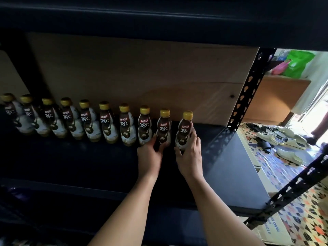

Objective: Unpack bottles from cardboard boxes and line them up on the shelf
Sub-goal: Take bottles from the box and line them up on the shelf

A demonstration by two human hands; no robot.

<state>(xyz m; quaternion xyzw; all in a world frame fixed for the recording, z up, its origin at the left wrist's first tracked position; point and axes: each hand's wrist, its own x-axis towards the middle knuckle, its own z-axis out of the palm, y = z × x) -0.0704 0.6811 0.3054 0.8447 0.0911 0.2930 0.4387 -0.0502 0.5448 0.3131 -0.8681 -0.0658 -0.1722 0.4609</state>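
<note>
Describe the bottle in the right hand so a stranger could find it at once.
Find the dark shelf backed by a brown board, where a row of gold-capped coffee bottles runs along it. Go to the row's right end: the bottle, held by the right hand, has no bottle beyond it.

Ten bottles (110, 122) stand in a row on the shelf (88, 162), a board (142, 77) behind them; the left hand (150, 155) holds the ninth bottle (163, 127), the right hand (190, 155) the rightmost bottle (184, 131). Shoes (282, 137) lie on the floor (305, 217) right of the shelf.

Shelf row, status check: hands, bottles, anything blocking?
Left hand grips ninth gold-capped coffee bottle. Right hand grips tenth, end bottle. Dark shelf board rightward unobstructed.
</note>
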